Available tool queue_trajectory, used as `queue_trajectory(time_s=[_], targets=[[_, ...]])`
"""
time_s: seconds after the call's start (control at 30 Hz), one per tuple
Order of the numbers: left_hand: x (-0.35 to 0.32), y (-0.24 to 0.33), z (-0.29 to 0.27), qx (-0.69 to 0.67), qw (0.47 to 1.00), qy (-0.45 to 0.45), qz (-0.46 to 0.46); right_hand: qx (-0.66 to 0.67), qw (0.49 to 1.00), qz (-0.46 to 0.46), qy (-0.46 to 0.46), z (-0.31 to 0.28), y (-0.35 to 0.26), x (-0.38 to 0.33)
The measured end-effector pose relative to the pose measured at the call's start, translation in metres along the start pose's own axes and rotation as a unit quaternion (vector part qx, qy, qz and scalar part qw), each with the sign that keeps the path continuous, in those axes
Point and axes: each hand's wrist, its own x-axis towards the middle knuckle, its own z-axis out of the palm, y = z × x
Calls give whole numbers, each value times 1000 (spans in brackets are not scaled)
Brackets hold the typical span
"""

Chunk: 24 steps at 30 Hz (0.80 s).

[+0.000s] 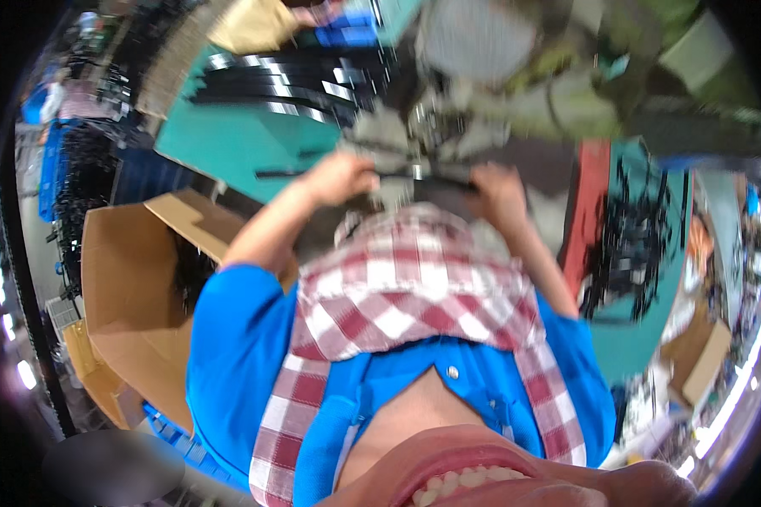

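Note:
A long, thin black strip (pixel 427 176) lies crosswise in front of my body, at the near side of a worn grey-green machine (pixel 558 101). My left hand (pixel 340 177) is closed around it, and a length of the strip sticks out to the left past my fist. Toward the strip's right end, my right hand (pixel 497 190) is closed on it too. Motion blurs the fingers of both hands and the machine parts just beyond them. Whether the strip touches the machine, I cannot tell.
Several black strips (pixel 271 84) lie on the teal tabletop (pixel 228 139) at the far left. An open cardboard box (pixel 131 287) stands by my left arm. To the right, a red bar (pixel 585 211) borders another teal surface with a pile of black parts (pixel 630 237).

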Motion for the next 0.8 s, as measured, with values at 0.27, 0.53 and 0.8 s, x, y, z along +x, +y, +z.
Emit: queue_trajectory(time_s=[0.27,0.53,0.8], targets=[[40,9,23,71,993,71,64,-92,989,111,33,-17,0,-13],[51,30,21,180,976,37,119,6,985,170,-28,-7,-1,-34],[8,13,27,145,987,-72,3,147,961,174,-159,9,8,-39]])
